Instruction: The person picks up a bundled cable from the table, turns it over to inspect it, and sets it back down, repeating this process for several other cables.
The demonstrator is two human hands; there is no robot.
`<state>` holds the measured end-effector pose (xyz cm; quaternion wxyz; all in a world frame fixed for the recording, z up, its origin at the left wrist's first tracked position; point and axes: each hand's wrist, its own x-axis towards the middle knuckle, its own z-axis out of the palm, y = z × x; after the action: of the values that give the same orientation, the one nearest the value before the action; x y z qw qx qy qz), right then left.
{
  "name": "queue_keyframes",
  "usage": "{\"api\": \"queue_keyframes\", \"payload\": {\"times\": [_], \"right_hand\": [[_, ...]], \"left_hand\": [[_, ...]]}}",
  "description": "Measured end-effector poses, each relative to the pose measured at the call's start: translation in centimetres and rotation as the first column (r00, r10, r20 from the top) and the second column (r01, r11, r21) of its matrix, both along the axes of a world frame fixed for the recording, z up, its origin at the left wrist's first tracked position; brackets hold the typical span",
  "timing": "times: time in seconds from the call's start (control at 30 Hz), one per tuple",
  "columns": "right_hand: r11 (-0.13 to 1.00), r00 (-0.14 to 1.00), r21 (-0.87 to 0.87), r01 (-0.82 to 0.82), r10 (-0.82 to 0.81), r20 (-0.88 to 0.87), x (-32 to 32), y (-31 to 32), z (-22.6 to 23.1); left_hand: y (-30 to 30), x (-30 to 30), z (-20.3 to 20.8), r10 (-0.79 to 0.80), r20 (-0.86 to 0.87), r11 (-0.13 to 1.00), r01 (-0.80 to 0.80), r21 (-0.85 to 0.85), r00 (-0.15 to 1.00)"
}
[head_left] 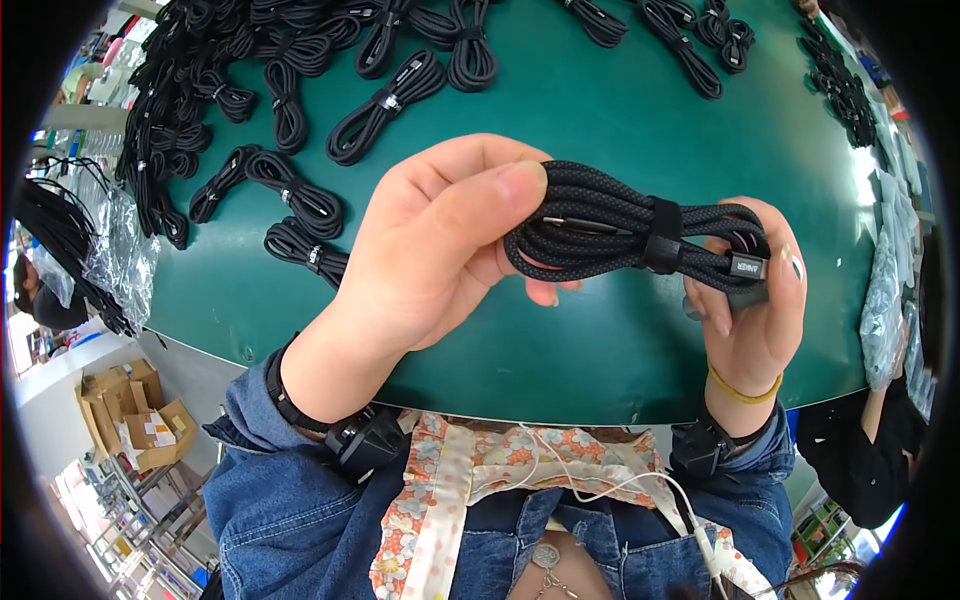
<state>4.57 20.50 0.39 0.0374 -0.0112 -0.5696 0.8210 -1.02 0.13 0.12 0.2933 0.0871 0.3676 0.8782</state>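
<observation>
A coiled black braided cable (590, 215) is held up above the green table, level across both hands. A black strap (664, 235) wraps the bundle near its middle, and a slim metal connector tip shows inside the loops. My left hand (430, 230) pinches the looped left end, thumb on top and fingers behind. At the other end, my right hand (755, 290) closes its fingers around the bundle beside a small grey tag (747, 266). Part of the right fingers is hidden behind the cable. Several similar cable bundles (295, 190) lie beyond my left hand.
The green table (520, 370) curves around me. A large heap of black cable bundles (240, 50) covers its far left, with more (840, 85) at the far right. Clear plastic bags (882, 290) hang at the right edge. Cardboard boxes (140, 415) stand at lower left.
</observation>
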Motion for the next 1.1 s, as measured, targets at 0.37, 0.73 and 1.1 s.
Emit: {"api": "queue_keyframes", "payload": {"times": [0.37, 0.73, 1.1], "right_hand": [[0.997, 0.997, 0.069, -0.024, 0.029, -0.071, 0.16, 0.32, -0.48], [0.999, 0.999, -0.013, -0.043, 0.042, -0.012, 0.14, 0.29, -0.36], [1.0, 0.998, 0.025, -0.014, 0.012, 0.056, -0.02, -0.11, -0.13]], "left_hand": [[0.64, 0.05, -0.48, 0.103, 0.085, 0.993, -0.097, -0.071, 0.991], [0.7, -0.03, -0.7, 0.075, 0.145, 0.994, -0.063, -0.088, 0.987], [0.02, -0.15, -0.91, 0.047, -0.052, 0.992, -0.052, -0.111, 0.998]]}}
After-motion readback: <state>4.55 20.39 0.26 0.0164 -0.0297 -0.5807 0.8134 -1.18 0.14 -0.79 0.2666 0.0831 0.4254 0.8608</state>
